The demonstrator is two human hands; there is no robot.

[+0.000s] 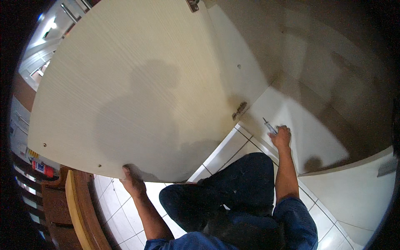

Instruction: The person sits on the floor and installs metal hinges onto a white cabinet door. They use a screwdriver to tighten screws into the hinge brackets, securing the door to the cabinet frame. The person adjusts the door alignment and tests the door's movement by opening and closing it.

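Note:
A pale wood-grain cabinet door (125, 96) stands swung wide in front of me, my shadow across it. My left hand (132, 180) grips its lower edge, thumb on the near face and the other fingers hidden behind. In my right hand (282, 136) is a screwdriver (271, 126) with a light handle, its thin shaft pointing up and left above the cabinet floor (287, 112). To the left of the screwdriver tip, a metal hinge (239, 111) joins the door's lower inner corner to the cabinet side. A second hinge (193, 5) shows at the top.
My bent legs (233, 179) rest close to the cabinet on white floor tiles (121, 196). Brown wooden furniture (75, 208) stands at lower left, and a red object (41, 168) lies beyond it. Another pale cabinet panel (354, 200) is at right.

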